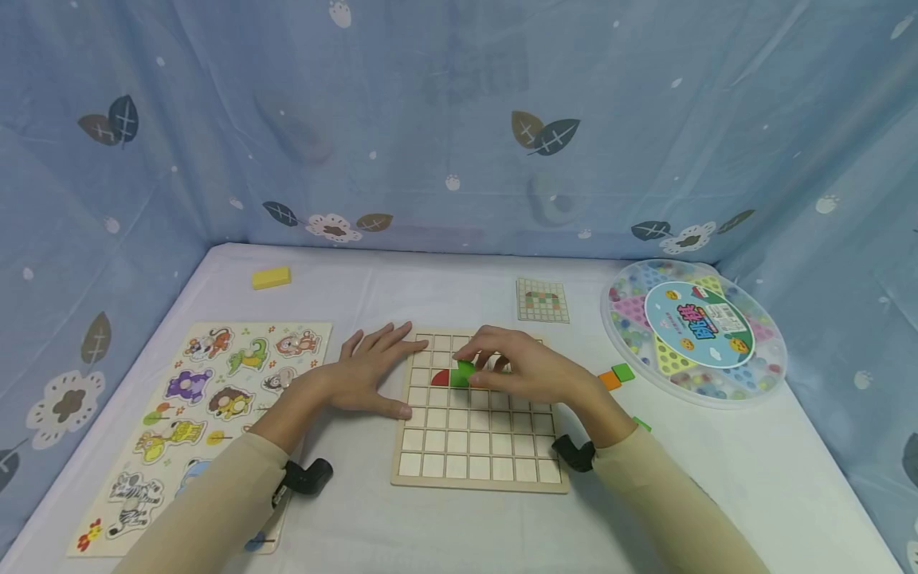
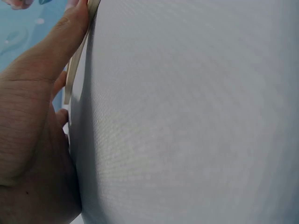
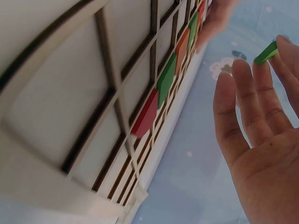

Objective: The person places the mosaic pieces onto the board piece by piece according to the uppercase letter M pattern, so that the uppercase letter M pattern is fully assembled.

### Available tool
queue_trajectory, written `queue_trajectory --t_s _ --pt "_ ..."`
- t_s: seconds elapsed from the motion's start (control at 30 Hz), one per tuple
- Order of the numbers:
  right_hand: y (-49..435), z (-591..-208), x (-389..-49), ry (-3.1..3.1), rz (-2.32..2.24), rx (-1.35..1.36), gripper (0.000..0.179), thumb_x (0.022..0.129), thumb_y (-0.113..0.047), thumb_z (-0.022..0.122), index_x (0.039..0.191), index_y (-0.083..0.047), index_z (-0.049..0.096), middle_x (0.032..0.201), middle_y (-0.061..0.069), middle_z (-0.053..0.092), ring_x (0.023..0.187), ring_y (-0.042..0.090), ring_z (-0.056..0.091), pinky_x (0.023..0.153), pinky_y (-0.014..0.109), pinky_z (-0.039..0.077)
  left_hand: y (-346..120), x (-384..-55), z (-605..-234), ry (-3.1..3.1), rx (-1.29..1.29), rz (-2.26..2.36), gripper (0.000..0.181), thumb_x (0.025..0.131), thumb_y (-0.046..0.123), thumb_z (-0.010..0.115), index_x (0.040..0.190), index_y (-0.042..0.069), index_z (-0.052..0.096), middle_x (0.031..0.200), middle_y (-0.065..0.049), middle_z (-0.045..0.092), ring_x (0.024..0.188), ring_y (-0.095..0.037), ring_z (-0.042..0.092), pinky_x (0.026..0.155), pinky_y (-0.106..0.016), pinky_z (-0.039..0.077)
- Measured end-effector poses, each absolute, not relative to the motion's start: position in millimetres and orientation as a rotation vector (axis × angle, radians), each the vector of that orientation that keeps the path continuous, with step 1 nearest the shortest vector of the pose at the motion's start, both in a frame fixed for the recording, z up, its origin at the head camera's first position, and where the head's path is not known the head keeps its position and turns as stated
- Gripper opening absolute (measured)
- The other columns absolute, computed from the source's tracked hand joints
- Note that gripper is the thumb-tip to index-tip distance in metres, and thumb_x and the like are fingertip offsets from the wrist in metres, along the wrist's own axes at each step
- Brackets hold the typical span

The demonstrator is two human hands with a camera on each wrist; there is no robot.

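Tile (image 3: 265, 54), green, sits pinched in the right hand (image 1: 527, 368), gridded board (image 1: 478, 466) just beneath this grip; left hand (image 1: 367, 375), farther off, spreads wide leftward

animal board (image 1: 172, 470) partly behind left sleeve (image 1: 215, 502); grid board (image 1: 480, 443) partly hidden by right fingers (image 1: 495, 339).
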State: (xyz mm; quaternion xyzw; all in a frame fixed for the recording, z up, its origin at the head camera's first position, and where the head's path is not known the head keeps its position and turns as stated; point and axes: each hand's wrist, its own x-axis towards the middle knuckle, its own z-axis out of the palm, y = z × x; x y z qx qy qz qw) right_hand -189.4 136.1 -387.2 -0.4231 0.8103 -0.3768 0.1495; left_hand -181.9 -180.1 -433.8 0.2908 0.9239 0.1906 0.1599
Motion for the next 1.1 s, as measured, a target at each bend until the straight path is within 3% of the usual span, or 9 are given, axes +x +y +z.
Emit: queue_trajectory --t_s 0.63,1.1 --pt "106 -392 -191 2.282 -1.007 -1.266 0.033 0.098 -0.014 0.071 0.130 -0.008 0.065 0.119 -0.003 0.066 0.108 0.016 0.067 0.087 0.030 0.059 -181 -182 -435 2.646 0.836 0.535 0.106 0.080 0.072 0.073 0.164 0.030 0.025 0.174 -0.006 0.001 0.159 -0.036 -0.002 0.120 -0.070 -0.001" --pt "93 -399 -192 2.331 -0.834 -1.266 0.026 0.096 -0.014 0.072 0.122 -0.010 0.069 0.119 -0.002 0.068 0.095 0.012 0.068 0.086 0.032 0.058 -181 -182 -436 2.638 0.849 0.554 0.105 0.081 0.070 0.074 0.164 0.030 0.024 0.174 -0.007 0.000 0.159 -0.035 -0.003 0.120 -0.070 -0.002"
